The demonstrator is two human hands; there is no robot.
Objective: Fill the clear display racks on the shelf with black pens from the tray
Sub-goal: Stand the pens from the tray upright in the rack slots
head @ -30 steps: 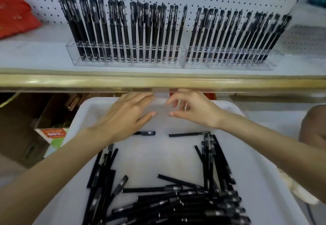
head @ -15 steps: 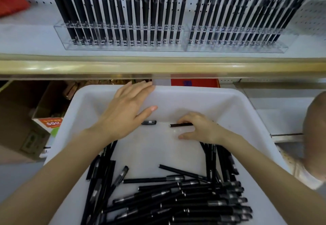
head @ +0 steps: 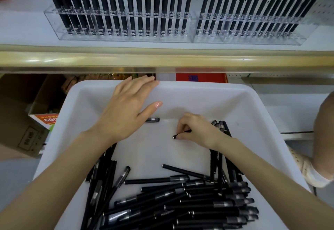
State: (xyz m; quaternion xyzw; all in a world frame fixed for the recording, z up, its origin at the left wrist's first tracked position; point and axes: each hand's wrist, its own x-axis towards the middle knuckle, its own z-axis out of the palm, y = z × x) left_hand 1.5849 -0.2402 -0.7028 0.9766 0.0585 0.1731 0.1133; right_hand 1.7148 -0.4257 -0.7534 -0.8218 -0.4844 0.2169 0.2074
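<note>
White tray [head: 256,101] fills the lower centre of the frame, below the gold-edged shelf [head: 162,61]. Left hand [head: 126,116] lies flat over the tray's upper left part, fingers straight and slightly spread, holding nothing; the fingertips reach the far rim, thumb pointing right. Cannot tell whether the palm touches the tray floor. Right hand [head: 198,130], centre right in the tray, has fingers curled, thumb and fingertips pinching one black pen [head: 181,134] near its end; the pen's tip points left and low, close to the tray floor. Second pen [head: 153,120] lies on the floor between the two hands, its left part hidden under the left hand. Heap of pens [head: 198,204] is piled along the tray's near side, with more lined up along the left and right walls. On the shelf, upper frame: left rack [head: 124,37] and right rack [head: 249,39], clear, side by side and touching, both holding rows of upright black pens. Cardboard box [head: 27,137] at far left below the shelf; red card [head: 200,77] just behind the tray's far rim.
</note>
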